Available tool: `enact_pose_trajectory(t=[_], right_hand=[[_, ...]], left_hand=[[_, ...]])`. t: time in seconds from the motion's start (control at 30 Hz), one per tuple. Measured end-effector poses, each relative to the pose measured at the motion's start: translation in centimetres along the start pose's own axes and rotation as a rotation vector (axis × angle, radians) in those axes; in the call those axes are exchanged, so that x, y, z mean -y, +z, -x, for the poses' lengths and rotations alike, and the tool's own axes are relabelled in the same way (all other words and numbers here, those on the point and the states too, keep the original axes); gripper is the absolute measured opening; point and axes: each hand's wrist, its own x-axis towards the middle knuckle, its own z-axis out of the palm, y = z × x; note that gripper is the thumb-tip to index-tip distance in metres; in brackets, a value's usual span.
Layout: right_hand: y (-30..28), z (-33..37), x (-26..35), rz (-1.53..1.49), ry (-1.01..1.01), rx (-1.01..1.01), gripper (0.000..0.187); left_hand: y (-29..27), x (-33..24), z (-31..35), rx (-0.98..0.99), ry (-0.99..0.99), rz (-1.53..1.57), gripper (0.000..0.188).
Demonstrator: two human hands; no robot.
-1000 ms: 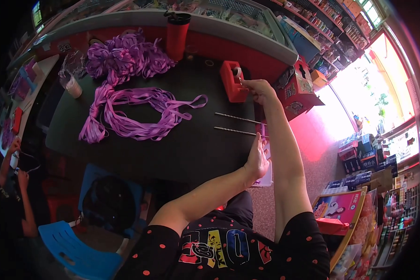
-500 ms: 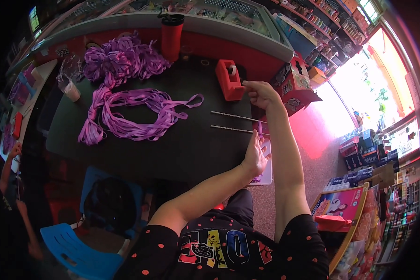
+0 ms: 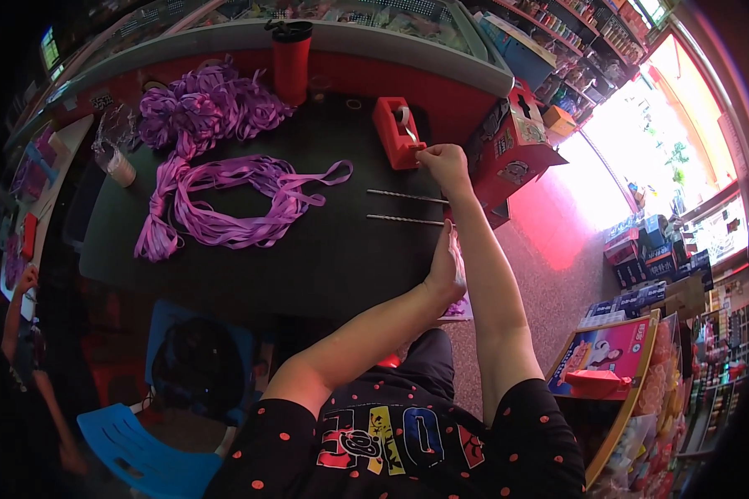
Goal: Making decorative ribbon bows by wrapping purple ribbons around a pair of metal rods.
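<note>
A red tape dispenser (image 3: 398, 133) stands near the far right of the black table (image 3: 324, 274). My right hand (image 3: 446, 169) is at its front edge, fingers pinched on the end of the tape (image 3: 410, 131). Two thin twisted metal rods (image 3: 405, 196) stick out over the table below it. Beside their right ends is my left hand (image 3: 450, 264), fingers stretched out and edge-on; my right forearm hides part of it and the rod ends. A looped bundle of purple ribbon (image 3: 225, 235) lies left of the rods.
A purple ribbon heap (image 3: 212, 108), a red tumbler (image 3: 291, 66) and a spool (image 3: 121, 170) stand along the back. Behind is a glass-topped counter (image 3: 374, 37). A red box (image 3: 516, 141) sits right; a blue chair (image 3: 141, 449) stands lower left, near another person's arm (image 3: 12, 312).
My right hand has closed in on the dispenser's front edge and now pinches there. My left hand has turned more edge-on beside the rods. The view has shifted slightly.
</note>
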Motion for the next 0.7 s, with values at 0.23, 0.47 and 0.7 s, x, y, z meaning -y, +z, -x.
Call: enact_pose_trajectory(t=[0.23,0.47,0.7], right_hand=[[-3.3,3.6,0.7,-0.005,0.017,0.137,0.031],[-11.3,11.0,2.1,-0.026,0.286,0.268,0.046],[-12.1,13.8,0.1,0.258,0.178,0.210,0.048]], left_hand=[[-0.1,0.2,0.4,-0.326,-0.055,-0.007,0.065],[-1.1,0.3,0.1,-0.355,-0.091,-0.099,0.039],[-1.0,0.3,-0.2,-0.311,-0.080,-0.262,0.061]])
